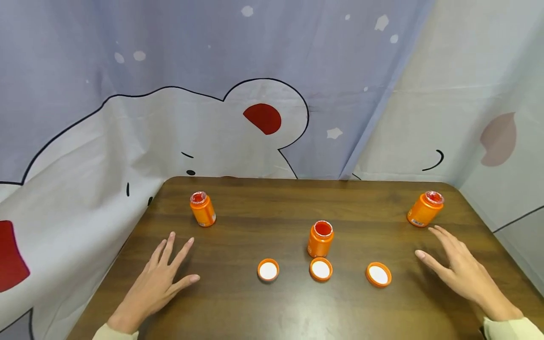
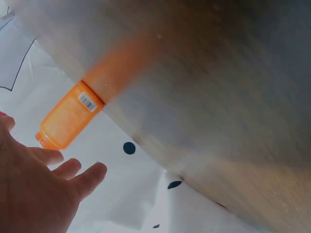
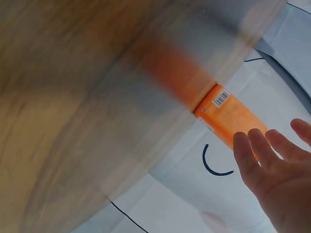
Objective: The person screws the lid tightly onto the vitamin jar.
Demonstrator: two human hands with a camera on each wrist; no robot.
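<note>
Fingers spread, my left hand (image 1: 156, 283) holds nothing at the table's left side. The nearest thing to it is an open orange jar (image 1: 203, 210), standing upright just beyond the fingertips; the left wrist view shows this jar (image 2: 70, 116) with a barcode label. On the right, my right hand (image 1: 461, 271) is also extended and bare. Another uncapped orange jar (image 1: 422, 211) stands just past its fingers, and the right wrist view shows that jar (image 3: 231, 114) partly behind the fingers. Between the hands, a third uncapped jar (image 1: 319, 243) stands near the middle.
Three orange-rimmed lids with white insides lie in a row: a left lid (image 1: 268, 270), a middle lid (image 1: 320, 269) close in front of the central jar, and a right lid (image 1: 378, 274). A printed curtain (image 1: 204, 132) hangs behind the brown wooden table (image 1: 238, 311).
</note>
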